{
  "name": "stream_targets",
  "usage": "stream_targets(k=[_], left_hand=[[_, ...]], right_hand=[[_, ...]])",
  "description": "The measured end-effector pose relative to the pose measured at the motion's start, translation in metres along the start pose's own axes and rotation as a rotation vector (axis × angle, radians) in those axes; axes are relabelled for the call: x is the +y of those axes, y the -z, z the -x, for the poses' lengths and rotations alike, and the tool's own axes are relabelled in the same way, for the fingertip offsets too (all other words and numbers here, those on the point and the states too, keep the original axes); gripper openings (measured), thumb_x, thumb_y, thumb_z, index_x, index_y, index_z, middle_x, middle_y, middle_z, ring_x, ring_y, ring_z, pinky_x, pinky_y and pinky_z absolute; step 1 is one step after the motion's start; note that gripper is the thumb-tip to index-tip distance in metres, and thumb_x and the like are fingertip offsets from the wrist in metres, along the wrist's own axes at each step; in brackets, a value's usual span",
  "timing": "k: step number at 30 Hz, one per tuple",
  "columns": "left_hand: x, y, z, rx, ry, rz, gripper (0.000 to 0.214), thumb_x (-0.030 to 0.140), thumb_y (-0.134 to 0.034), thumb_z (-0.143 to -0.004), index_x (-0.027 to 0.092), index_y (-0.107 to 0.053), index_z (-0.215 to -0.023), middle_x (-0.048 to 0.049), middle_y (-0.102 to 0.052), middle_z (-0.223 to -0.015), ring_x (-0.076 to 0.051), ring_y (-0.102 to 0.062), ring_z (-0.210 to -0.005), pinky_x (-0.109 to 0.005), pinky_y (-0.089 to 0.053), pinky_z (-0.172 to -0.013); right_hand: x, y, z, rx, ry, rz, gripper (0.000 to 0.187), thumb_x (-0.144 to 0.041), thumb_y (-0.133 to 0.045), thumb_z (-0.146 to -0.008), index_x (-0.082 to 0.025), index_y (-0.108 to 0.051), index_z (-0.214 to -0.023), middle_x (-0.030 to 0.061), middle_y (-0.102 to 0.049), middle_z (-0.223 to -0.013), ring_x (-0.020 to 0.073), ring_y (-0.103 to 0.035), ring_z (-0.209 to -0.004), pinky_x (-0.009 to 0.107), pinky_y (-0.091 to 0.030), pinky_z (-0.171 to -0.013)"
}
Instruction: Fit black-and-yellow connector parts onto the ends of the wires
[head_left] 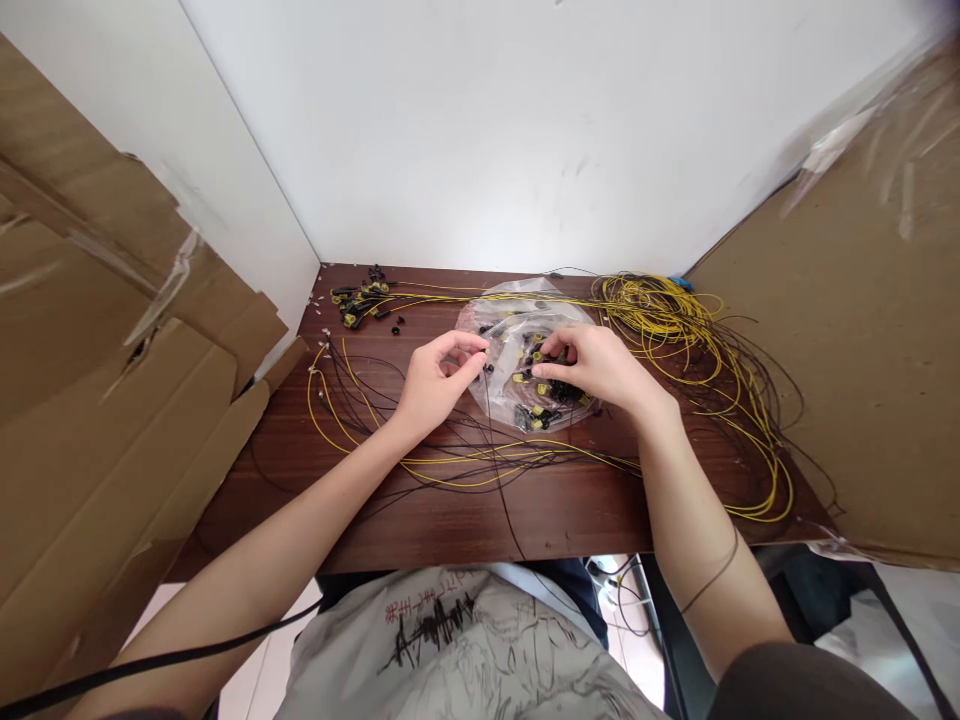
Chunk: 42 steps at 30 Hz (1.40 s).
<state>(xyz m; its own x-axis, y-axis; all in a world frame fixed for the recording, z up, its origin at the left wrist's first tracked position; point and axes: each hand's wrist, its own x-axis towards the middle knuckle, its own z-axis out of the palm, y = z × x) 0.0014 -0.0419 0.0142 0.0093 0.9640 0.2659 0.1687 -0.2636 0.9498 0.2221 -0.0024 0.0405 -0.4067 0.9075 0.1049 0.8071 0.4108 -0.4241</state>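
Left hand point(442, 377): thumb and forefinger are together, clamped on a thin black wire point(504, 500) near its upper end; the wire runs down over the table edge towards the lap. Right hand point(604, 368): thumb and fingers are bent over the small black and yellow fittings point(541, 390); whether they close on a piece cannot be told. The fittings lie at the clear plastic bag point(510, 350), mid-table, between and beneath the hands.

Beyond, at the far left, a cluster of wire ends point(356, 300) bears similar fittings; this portion is judged done. Loose black pieces point(398, 326) lie just beside it. At the near left, yellow strands point(322, 400) spread with no such fittings discernible; these are judged outstanding. To the right lies a tangled yellow coil point(645, 305). Work is assessed as partway, many fittings remaining unused. Exact counts cannot be established.
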Motion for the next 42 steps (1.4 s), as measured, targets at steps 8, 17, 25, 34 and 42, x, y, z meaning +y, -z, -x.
stream_targets(k=[8,17,25,34,42], left_hand=[[-0.001,0.001,-0.001,0.003,0.000,0.010,0.012,0.023,-0.064,-0.075,0.015,-0.068,-0.084,-0.0044,-0.067,-0.084,-0.012,-0.057,-0.070,-0.021,-0.046,-0.057],[0.001,0.001,0.000,0.009,0.008,0.015,0.013,0.022,-0.064,-0.075,0.015,-0.068,-0.085,-0.0048,-0.068,-0.086,-0.012,-0.058,-0.072,-0.021,-0.047,-0.059],[0.000,0.002,-0.001,0.006,-0.006,0.018,0.012,0.021,-0.064,-0.075,0.016,-0.067,-0.085,-0.0048,-0.067,-0.085,-0.012,-0.058,-0.072,-0.022,-0.048,-0.060],[-0.001,0.002,-0.001,0.009,-0.011,0.025,0.013,0.021,-0.064,-0.075,0.015,-0.067,-0.085,-0.0046,-0.067,-0.086,-0.012,-0.059,-0.073,-0.022,-0.049,-0.063],[-0.001,0.002,-0.001,0.006,-0.013,0.018,0.012,0.020,-0.063,-0.075,0.014,-0.067,-0.085,-0.0046,-0.067,-0.086,-0.011,-0.057,-0.072,-0.022,-0.048,-0.061]], right_hand=[[-0.003,-0.004,-0.002,-0.114,-0.007,-0.026,0.016,-0.027,-0.070,-0.073,-0.018,-0.070,-0.087,0.0033,-0.066,-0.083,0.0136,-0.054,-0.065,0.025,-0.038,-0.061],[-0.004,-0.007,-0.004,-0.063,0.027,-0.002,0.008,-0.014,-0.064,-0.075,-0.016,-0.070,-0.080,0.0023,-0.064,-0.076,0.0126,-0.053,-0.061,0.025,-0.039,-0.063],[-0.003,-0.009,-0.004,-0.026,0.050,0.009,0.011,-0.012,-0.060,-0.077,-0.016,-0.070,-0.078,0.0034,-0.064,-0.076,0.0131,-0.054,-0.062,0.025,-0.039,-0.063],[-0.004,-0.011,-0.006,0.012,0.084,0.018,0.008,-0.013,-0.057,-0.080,-0.014,-0.065,-0.077,0.0057,-0.063,-0.081,0.0141,-0.053,-0.065,0.025,-0.038,-0.065],[-0.007,-0.009,-0.005,0.028,0.081,-0.005,0.008,-0.010,-0.058,-0.079,-0.014,-0.064,-0.076,0.0053,-0.063,-0.079,0.0145,-0.053,-0.065,0.026,-0.039,-0.065]])
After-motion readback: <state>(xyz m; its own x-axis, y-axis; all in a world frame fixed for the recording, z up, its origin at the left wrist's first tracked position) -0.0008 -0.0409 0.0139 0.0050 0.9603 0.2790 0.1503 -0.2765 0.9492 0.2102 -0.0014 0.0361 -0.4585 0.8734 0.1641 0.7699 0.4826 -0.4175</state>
